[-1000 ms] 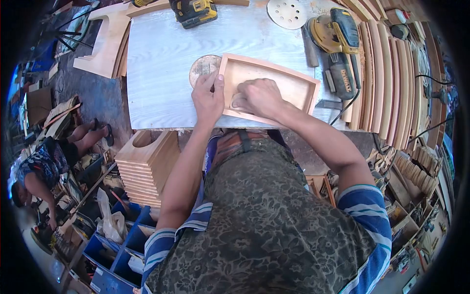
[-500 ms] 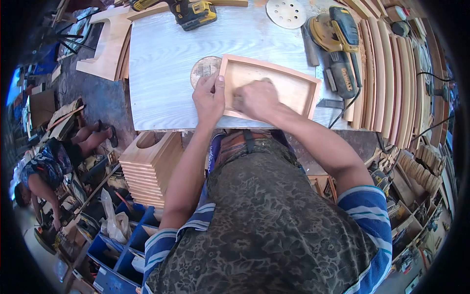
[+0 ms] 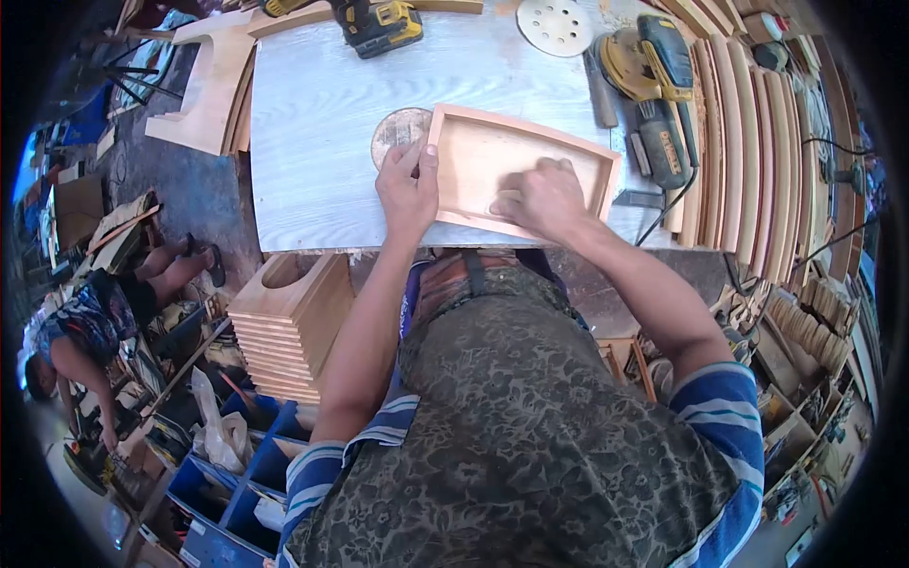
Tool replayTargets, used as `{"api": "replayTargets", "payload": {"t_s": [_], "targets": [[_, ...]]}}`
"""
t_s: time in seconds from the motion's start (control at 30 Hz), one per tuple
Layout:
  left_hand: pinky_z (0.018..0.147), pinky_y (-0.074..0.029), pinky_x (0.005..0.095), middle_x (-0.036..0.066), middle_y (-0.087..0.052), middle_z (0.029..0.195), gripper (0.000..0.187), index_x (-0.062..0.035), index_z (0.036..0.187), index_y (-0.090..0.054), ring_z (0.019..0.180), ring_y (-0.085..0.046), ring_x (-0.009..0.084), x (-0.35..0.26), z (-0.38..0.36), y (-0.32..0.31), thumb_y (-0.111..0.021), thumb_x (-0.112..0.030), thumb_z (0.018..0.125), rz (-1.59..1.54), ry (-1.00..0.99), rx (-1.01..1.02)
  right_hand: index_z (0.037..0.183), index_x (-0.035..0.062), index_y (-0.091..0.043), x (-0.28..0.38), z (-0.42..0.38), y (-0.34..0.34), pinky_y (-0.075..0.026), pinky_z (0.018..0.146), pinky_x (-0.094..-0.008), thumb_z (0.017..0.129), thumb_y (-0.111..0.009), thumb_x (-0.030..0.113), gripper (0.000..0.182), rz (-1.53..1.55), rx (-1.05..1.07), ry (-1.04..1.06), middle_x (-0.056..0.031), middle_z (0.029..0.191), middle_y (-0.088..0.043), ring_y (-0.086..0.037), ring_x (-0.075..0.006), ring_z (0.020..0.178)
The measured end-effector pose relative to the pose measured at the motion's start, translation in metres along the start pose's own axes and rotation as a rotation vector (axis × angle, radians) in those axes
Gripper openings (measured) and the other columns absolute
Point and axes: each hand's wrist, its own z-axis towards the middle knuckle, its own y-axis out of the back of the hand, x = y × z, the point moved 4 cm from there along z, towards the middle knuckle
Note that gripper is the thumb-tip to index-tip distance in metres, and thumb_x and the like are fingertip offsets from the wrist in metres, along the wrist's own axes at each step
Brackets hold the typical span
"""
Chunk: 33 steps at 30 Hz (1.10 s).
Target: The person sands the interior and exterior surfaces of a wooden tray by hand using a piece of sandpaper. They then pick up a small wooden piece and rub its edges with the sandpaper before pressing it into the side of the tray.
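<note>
A shallow rectangular wooden box point(image 3: 530, 125), open at the top, lies at a slant on the worktable near its front edge. My left hand point(image 3: 409, 194) grips the box's left end, thumb up against the wall. Inside the box, my right hand point(image 3: 549, 199) presses on the floor with curled fingers, slightly blurred. Whatever those fingers hold is hidden beneath them. A worn round sanding disc point(image 3: 396, 133) lies just beyond my left hand, partly covered by it.
A yellow-black drill point(image 3: 379, 28), a perforated pad point(image 3: 554, 26) and an orbital sander point(image 3: 653, 95) lie on the grey tabletop point(image 3: 312, 151). Wooden strips point(image 3: 748, 161) line the right side. Stacked boards point(image 3: 284, 322) stand below left, near blue bins point(image 3: 237, 511). Another person point(image 3: 95, 312) bends at far left.
My right hand has slid rightward along the inside of the box. My left hand keeps its hold on the left end, and the box stays in nearly the same place.
</note>
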Motion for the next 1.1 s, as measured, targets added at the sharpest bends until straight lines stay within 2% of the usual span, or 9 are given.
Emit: {"api": "replayTargets", "payload": {"t_s": [0.13, 0.27, 0.53, 0.6, 0.8, 0.83, 0.93, 1.03, 1.1], "targets": [[0.074, -0.052, 0.0396, 0.014, -0.066, 0.094, 0.034, -0.0071, 0.122, -0.076, 0.082, -0.064, 0.026, -0.001, 0.003, 0.001, -0.062, -0.031, 0.104, -0.006, -0.005, 0.041, 0.083, 0.017, -0.079, 0.037, 0.033, -0.017, -0.049, 0.084, -0.0496, 0.082, -0.078, 0.046, 0.029, -0.002, -0.2, 0.108, -0.0102, 0.076, -0.074, -0.067, -0.0323, 0.084], [0.074, -0.052, 0.0402, 0.015, -0.066, 0.093, 0.032, -0.0067, 0.121, -0.077, 0.081, -0.064, 0.027, -0.003, 0.002, 0.004, -0.062, -0.03, 0.104, 0.052, -0.049, 0.018, 0.08, 0.0153, -0.08, 0.037, 0.036, -0.013, -0.049, 0.091, -0.0483, 0.079, -0.074, 0.035, 0.021, -0.053, -0.136, 0.059, -0.0145, 0.078, -0.075, -0.071, -0.0343, 0.09], [0.076, -0.053, 0.0416, 0.017, -0.066, 0.092, 0.03, -0.0054, 0.119, -0.076, 0.082, -0.065, 0.0301, 0.002, 0.003, 0.001, -0.063, -0.027, 0.103, 0.003, -0.066, 0.01, 0.084, 0.017, -0.079, 0.029, 0.035, -0.014, -0.05, 0.083, -0.0486, 0.08, -0.081, 0.05, 0.034, -0.021, -0.144, 0.01, -0.0094, 0.078, -0.074, -0.065, -0.0326, 0.083], [0.076, -0.053, 0.0416, 0.017, -0.066, 0.092, 0.03, -0.0053, 0.119, -0.076, 0.082, -0.065, 0.0301, -0.003, 0.007, 0.004, -0.063, -0.027, 0.103, 0.022, -0.07, 0.02, 0.082, 0.0169, -0.078, 0.046, 0.05, -0.014, -0.051, 0.083, -0.0478, 0.079, -0.082, 0.051, 0.035, -0.076, -0.378, 0.053, -0.0088, 0.077, -0.074, -0.066, -0.0323, 0.081], [0.078, -0.053, 0.0413, 0.017, -0.066, 0.093, 0.032, -0.0056, 0.121, -0.076, 0.085, -0.065, 0.03, -0.002, 0.004, 0.004, -0.063, -0.029, 0.103, 0.027, -0.003, 0.011, 0.103, 0.0129, -0.083, -0.034, -0.016, 0.003, -0.056, 0.082, -0.0443, 0.076, -0.085, 0.051, 0.047, -0.035, -0.122, -0.108, -0.0119, 0.087, -0.078, -0.07, -0.0295, 0.076], [0.079, -0.053, 0.0412, 0.017, -0.066, 0.094, 0.033, -0.0059, 0.122, -0.076, 0.086, -0.065, 0.0299, -0.003, 0.003, 0.004, -0.062, -0.029, 0.103, 0.055, -0.025, 0.013, 0.081, 0.0139, -0.08, -0.03, -0.01, -0.001, -0.055, 0.078, -0.0453, 0.076, -0.082, 0.056, 0.043, 0.072, -0.18, -0.1, -0.0109, 0.069, -0.071, -0.073, -0.0304, 0.074], [0.081, -0.053, 0.0411, 0.017, -0.067, 0.095, 0.034, -0.0065, 0.124, -0.075, 0.088, -0.065, 0.0301, -0.001, 0.003, 0.003, -0.062, -0.031, 0.104, 0.008, -0.01, 0.018, 0.08, 0.0138, -0.079, 0.031, 0.044, -0.004, -0.056, 0.075, -0.0471, 0.076, -0.081, 0.058, 0.045, -0.056, -0.155, -0.043, -0.0112, 0.073, -0.073, -0.073, -0.0313, 0.075], [0.081, -0.053, 0.0413, 0.017, -0.067, 0.096, 0.035, -0.0069, 0.125, -0.075, 0.088, -0.065, 0.0308, -0.002, 0.004, 0.005, -0.062, -0.031, 0.104, 0.042, 0.001, 0.04, 0.082, 0.0135, -0.079, 0.038, 0.046, -0.004, -0.056, 0.072, -0.0478, 0.077, -0.08, 0.059, 0.046, -0.133, -0.312, 0.0, -0.011, 0.076, -0.074, -0.073, -0.0299, 0.076], [0.082, -0.053, 0.0416, 0.017, -0.067, 0.096, 0.035, -0.0067, 0.124, -0.075, 0.088, -0.066, 0.0312, 0.0, 0.006, 0.001, -0.062, -0.031, 0.104, 0.007, -0.004, 0.032, 0.089, 0.0147, -0.08, -0.008, 0.021, 0.002, -0.057, 0.074, -0.0478, 0.078, -0.08, 0.058, 0.045, -0.08, -0.14, -0.143, -0.0105, 0.079, -0.075, -0.074, -0.0295, 0.078]]}}
